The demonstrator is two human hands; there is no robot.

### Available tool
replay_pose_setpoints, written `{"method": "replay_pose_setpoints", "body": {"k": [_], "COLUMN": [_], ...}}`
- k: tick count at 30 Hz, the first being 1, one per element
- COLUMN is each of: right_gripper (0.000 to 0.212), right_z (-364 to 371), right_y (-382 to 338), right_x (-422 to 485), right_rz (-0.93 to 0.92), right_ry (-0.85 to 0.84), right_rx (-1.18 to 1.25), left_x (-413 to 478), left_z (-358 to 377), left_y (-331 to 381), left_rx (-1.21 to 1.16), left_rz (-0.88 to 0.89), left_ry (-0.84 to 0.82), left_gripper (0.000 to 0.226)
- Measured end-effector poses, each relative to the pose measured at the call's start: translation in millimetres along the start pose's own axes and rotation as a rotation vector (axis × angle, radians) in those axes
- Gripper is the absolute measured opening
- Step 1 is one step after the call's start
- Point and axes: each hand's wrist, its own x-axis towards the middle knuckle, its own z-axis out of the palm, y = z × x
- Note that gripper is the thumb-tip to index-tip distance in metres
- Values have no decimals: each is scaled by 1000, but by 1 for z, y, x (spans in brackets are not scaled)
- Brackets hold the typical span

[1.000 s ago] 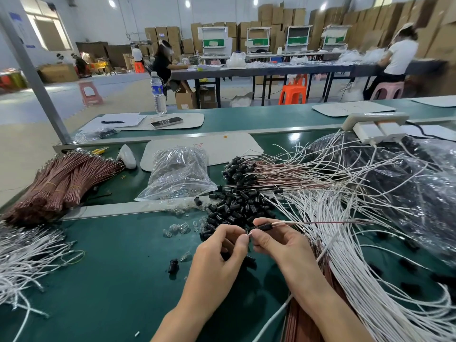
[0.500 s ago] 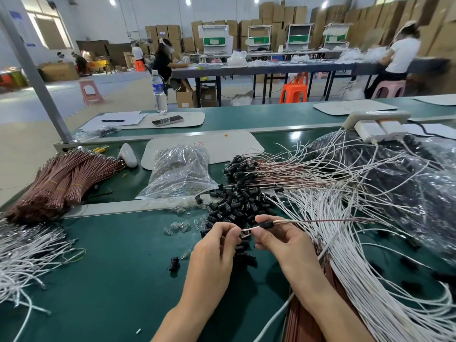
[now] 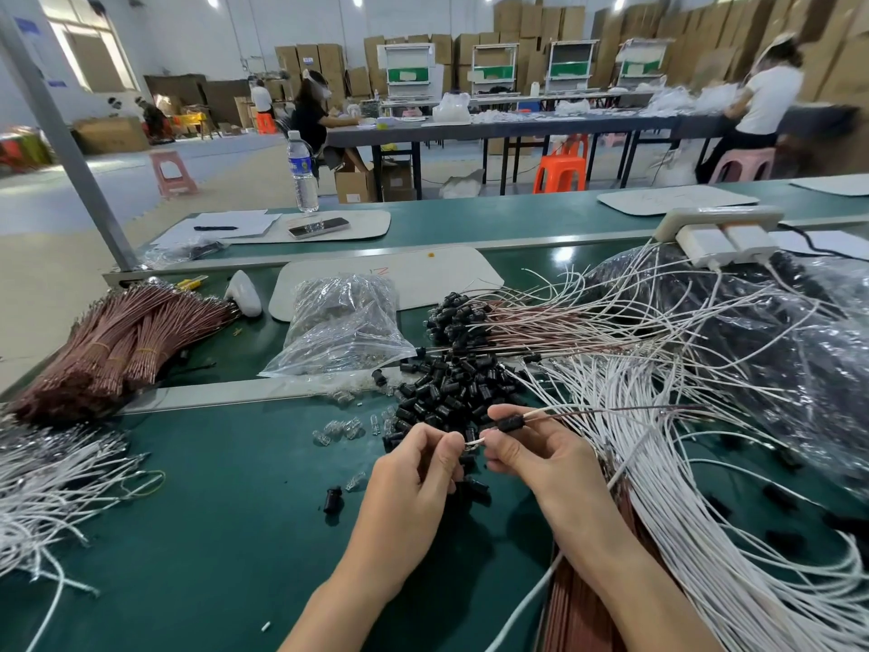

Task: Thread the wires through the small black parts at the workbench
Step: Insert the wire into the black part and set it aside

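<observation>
My right hand (image 3: 531,456) pinches a small black part (image 3: 511,423) that sits on a white and a brown wire (image 3: 611,411) running off to the right. My left hand (image 3: 418,468) pinches the wire ends (image 3: 475,442) that stick out of the part on its left side. Both hands hover just in front of a heap of loose black parts (image 3: 446,388) on the green bench. One stray black part (image 3: 333,500) lies left of my left wrist. Wires fitted with black parts (image 3: 475,322) lie fanned behind the heap.
Loose white wires (image 3: 682,487) cover the bench to the right, a white bundle (image 3: 42,482) and a brown bundle (image 3: 117,341) lie left. A clear bag (image 3: 343,322) and small clear pieces (image 3: 341,428) sit behind. A power strip (image 3: 714,228) and dark plastic bag (image 3: 799,350) are far right.
My hands drew apart a little; the black part slid along the wires toward the right, leaving more of the wire ends showing between my hands.
</observation>
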Motion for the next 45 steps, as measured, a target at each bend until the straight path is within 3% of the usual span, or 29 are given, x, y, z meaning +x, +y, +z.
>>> {"method": "replay_pose_setpoints", "body": {"k": [14, 28, 32, 35, 40, 45], "right_gripper": [22, 21, 36, 35, 22, 22], "right_z": [1, 1, 2, 0, -3, 2], "right_y": [-1, -3, -7, -12, -20, -23], "right_x": [-1, -2, -3, -4, -12, -19], "right_rz": [10, -10, -86, -110, -326, -480], "right_ry": [14, 21, -15, 80, 242, 316], "right_rx": [5, 31, 125, 220, -22, -248], "left_x": [-1, -2, 0, 0, -3, -3], "left_z": [1, 0, -2, -4, -6, -8], "left_y": [3, 7, 9, 9, 13, 15], "left_rx": [-25, -36, -100, -145, -166, -203], "left_rz": [-1, 36, 16, -20, -27, -35], "left_ry": [-8, -25, 51, 82, 7, -16], "left_gripper": [33, 8, 8, 14, 17, 14]}}
